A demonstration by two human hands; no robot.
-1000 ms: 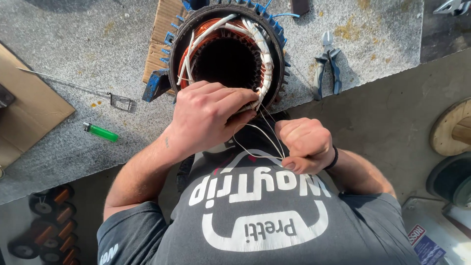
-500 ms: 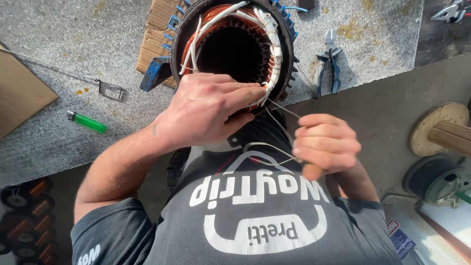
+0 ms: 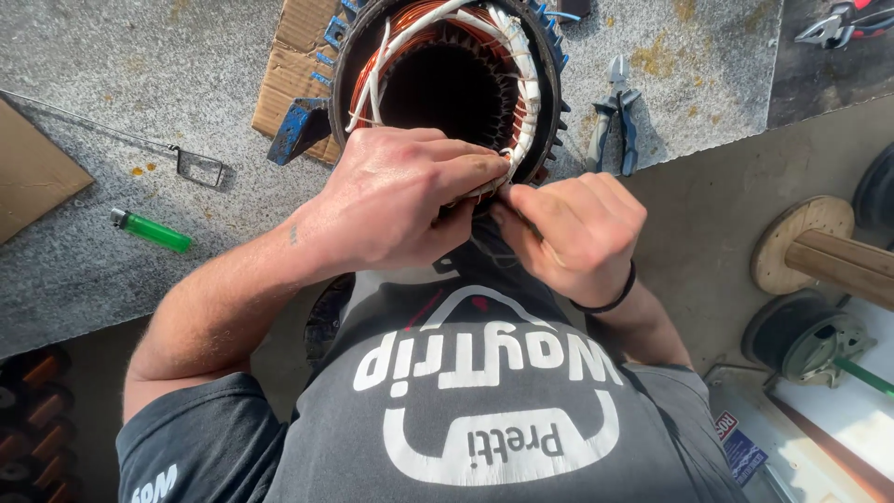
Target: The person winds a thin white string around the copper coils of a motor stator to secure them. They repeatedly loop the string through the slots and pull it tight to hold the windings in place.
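Blue motor stator (image 3: 447, 84), copper windings, upright

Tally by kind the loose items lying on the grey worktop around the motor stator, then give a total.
Green lighter: 1
Pliers: 1
Metal wire hook tool: 1
Cardboard pieces: 2
Total: 5

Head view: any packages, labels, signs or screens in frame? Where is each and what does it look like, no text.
Printed label: bottom right, on a flat white box; small, white with red and blue patches.
Shirt print: on the person's dark grey shirt, bottom centre; white lettering with a rounded white outline below.
Cardboard sheet: on the bench under the motor stator; plain brown, unprinted.
No signs or screens.
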